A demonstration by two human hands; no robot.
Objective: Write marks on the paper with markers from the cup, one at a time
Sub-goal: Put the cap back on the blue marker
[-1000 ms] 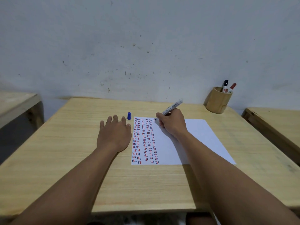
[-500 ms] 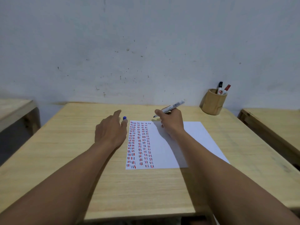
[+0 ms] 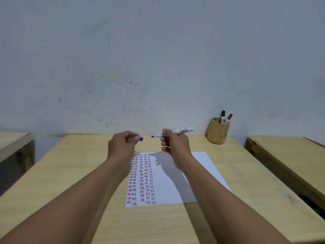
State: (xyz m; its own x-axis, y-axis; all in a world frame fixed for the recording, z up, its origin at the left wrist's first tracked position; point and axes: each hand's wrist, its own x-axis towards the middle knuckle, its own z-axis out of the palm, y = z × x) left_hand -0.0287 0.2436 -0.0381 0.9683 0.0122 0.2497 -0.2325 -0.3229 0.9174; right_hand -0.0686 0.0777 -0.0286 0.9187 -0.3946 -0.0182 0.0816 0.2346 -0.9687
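My right hand [image 3: 173,144] holds an uncapped white marker [image 3: 177,132] level above the table, its dark tip pointing left. My left hand [image 3: 122,147] is raised too and pinches the small blue cap [image 3: 140,138] a short gap from that tip. Below both hands lies the white paper [image 3: 202,166], its left part filled with columns of short red, blue and black marks. A round wooden cup [image 3: 217,133] stands at the table's far right corner with a black-capped marker [image 3: 222,116] and a red-capped marker [image 3: 228,118] sticking out.
The wooden table [image 3: 79,173] ends against a pale wall. Another wooden table [image 3: 288,152] stands close on the right across a narrow gap, and a third table [image 3: 14,143] at the far left.
My right hand lifted the marker off the paper. My left hand picked the blue cap up from the table and raised it toward the marker's tip.
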